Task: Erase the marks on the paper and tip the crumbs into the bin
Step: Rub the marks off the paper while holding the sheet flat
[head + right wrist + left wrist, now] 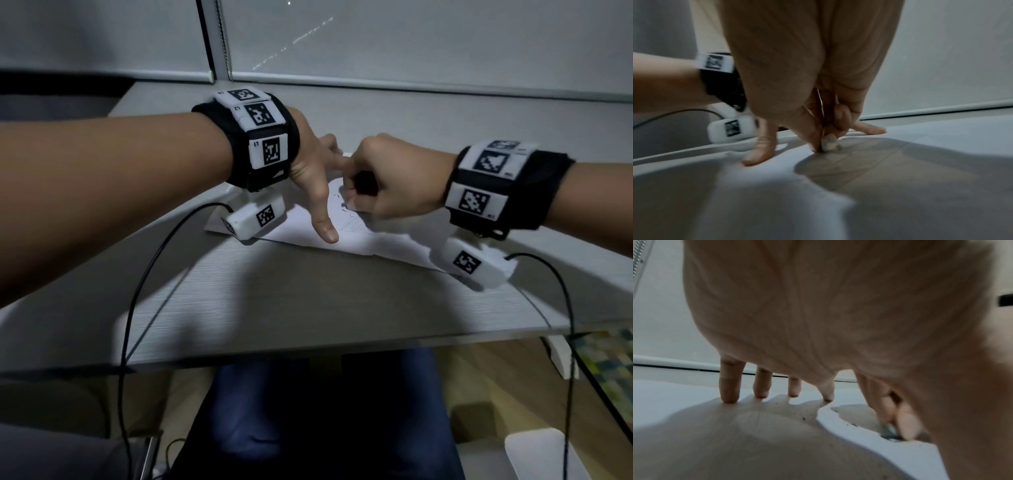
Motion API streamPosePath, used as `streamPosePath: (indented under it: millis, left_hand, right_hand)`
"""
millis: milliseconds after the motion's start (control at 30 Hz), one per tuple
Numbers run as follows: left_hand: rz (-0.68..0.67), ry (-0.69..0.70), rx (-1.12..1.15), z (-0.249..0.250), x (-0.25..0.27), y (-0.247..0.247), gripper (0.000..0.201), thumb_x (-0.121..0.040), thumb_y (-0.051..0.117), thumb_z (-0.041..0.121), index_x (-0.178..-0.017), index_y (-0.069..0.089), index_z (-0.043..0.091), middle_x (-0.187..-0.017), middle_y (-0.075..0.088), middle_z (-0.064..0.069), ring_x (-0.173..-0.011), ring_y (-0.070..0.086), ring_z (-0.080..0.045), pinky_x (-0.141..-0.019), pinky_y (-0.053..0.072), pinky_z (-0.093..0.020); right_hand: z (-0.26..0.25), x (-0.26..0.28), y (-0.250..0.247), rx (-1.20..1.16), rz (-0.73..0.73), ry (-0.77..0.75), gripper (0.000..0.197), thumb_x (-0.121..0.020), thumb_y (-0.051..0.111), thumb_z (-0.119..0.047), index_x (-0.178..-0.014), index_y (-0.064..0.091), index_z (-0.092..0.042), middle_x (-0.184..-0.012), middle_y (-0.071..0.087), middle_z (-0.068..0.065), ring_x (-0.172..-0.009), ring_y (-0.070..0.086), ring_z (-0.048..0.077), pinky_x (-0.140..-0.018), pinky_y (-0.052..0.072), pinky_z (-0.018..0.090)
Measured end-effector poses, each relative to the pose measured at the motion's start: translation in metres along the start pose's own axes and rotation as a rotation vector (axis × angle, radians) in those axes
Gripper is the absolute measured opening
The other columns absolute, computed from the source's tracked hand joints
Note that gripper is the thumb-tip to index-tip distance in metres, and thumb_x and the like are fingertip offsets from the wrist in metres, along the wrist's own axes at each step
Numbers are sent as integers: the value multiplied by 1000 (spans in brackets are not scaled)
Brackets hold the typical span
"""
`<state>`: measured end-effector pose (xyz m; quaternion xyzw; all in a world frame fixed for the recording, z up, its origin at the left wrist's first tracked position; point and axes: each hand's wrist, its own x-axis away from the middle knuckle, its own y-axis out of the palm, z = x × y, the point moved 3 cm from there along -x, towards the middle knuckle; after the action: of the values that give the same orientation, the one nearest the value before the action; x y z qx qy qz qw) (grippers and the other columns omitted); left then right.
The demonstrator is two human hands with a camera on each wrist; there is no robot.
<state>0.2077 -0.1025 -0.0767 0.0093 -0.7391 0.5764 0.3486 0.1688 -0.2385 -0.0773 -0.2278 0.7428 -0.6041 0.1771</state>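
Right hand (380,181) curled, grip clamped on a small, grubby grey-white block eraser (829,143), thumb and fingers pinching it near its lower end. Eraser tip pressed to the white sheet of paper (356,236), among faint dark pencil marks (342,202). Dark specks of eraser crumbs (803,418) scattered on the sheet, near the left fingertips. Left hand (311,171) spread flat-fingered, grip apart, fingertips (728,400) and thumb pressing the paper down just beside the eraser. Paper lying flat on the pale grey wood-grain table (274,308), towards its far side. Black straps with white coded marker blocks around both wrists, thin black cables trailing off the table's near edge. Blue-trousered lap below the table.
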Motion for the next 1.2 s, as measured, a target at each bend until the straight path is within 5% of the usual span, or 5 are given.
streamPosePath:
  millis: [433, 700, 967, 1100, 1200]
  left_hand:
    - [-2, -6, -20, -2, -4, 1, 145, -34, 81, 94, -158, 13, 64, -144, 22, 13, -148, 28, -34, -110, 40, -57]
    - [-16, 26, -56, -1, 0, 1, 114, -32, 78, 97, -135, 35, 72, -144, 24, 14, -141, 36, -33, -111, 41, -60]
    - [15, 48, -41, -1, 1, 1, 140, -34, 77, 99, -157, 16, 66, -167, 16, 14, -151, 30, -33, -111, 38, -59]
    - [41, 130, -26, -13, 2, 4, 153, -37, 76, 100, -165, 5, 57, -173, 1, 28, -162, 14, -18, -127, 24, -55]
    - [177, 191, 1, -26, 7, -5, 145, -51, 84, 87, -170, 14, 43, -177, 5, 19, -161, 16, -16, -130, 20, -49]
  right_hand:
    - [11, -9, -5, 18, 15, 36, 11, -85, 75, -17, -74, 75, -16, -62, 73, -9, -59, 63, -10, -67, 53, 25]
    - [-5, 11, 1, -37, -42, -33, 11, -88, 78, -17, -78, 75, -14, -64, 66, -15, -61, 63, -7, -60, 44, 15]
    - [17, -11, -9, 39, 14, 109, 16, -85, 70, -12, -69, 73, -14, -58, 75, -10, -66, 73, 3, -76, 65, 33]
    - [27, -11, -13, 94, 13, 155, 13, -85, 72, -17, -73, 76, -16, -67, 77, -9, -70, 72, 7, -79, 65, 36]
    - [39, 1, -15, 106, 17, 224, 14, -86, 75, -22, -72, 76, -16, -66, 70, -12, -69, 67, 7, -74, 59, 32]
